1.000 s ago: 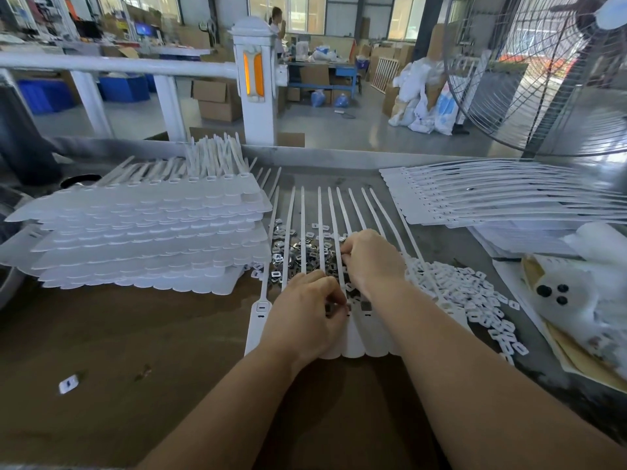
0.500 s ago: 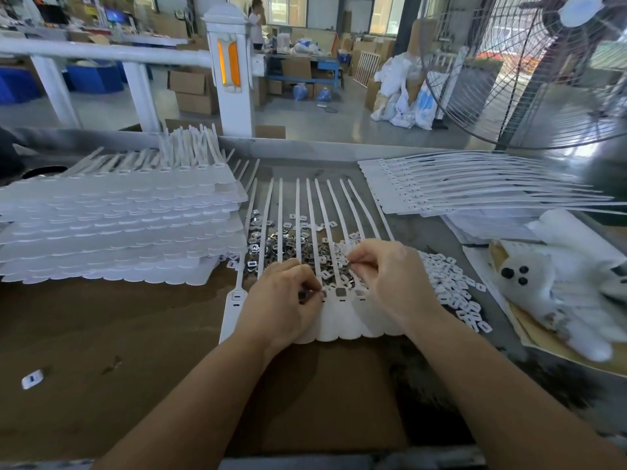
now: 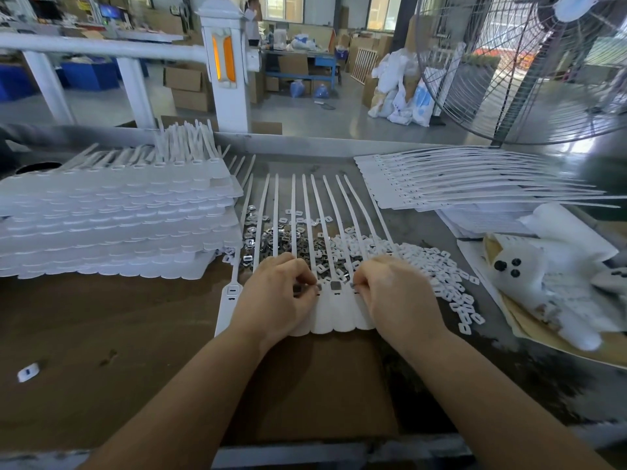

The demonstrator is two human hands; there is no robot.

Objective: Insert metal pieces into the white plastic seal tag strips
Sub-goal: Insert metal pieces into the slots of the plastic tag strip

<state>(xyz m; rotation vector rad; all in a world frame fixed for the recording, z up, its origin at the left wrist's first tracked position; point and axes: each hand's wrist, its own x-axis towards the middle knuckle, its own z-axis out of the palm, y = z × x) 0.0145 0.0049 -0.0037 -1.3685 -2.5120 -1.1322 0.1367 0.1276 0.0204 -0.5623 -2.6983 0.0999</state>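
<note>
A joined row of white seal tag strips (image 3: 334,312) lies flat in front of me, tails pointing away. A metal piece (image 3: 335,285) sits in one tag head between my hands. My left hand (image 3: 276,295) rests on the left tag heads, fingers curled, pinching a small metal piece at its fingertips. My right hand (image 3: 395,293) curls over the right tag heads and pinches a small metal piece. Loose metal pieces (image 3: 281,237) lie heaped under the strip tails. Small white plastic clips (image 3: 437,266) are piled to the right.
A tall stack of white tag sheets (image 3: 118,218) fills the left of the table. More strips (image 3: 458,184) fan out at the back right. A white plush toy (image 3: 556,276) lies at the right edge. A loose white clip (image 3: 29,371) lies at front left. A large fan (image 3: 529,62) stands behind.
My right hand has come back from the pile to the tag heads on the right. My left hand stays on the left tag heads. The camera has shifted slightly.
</note>
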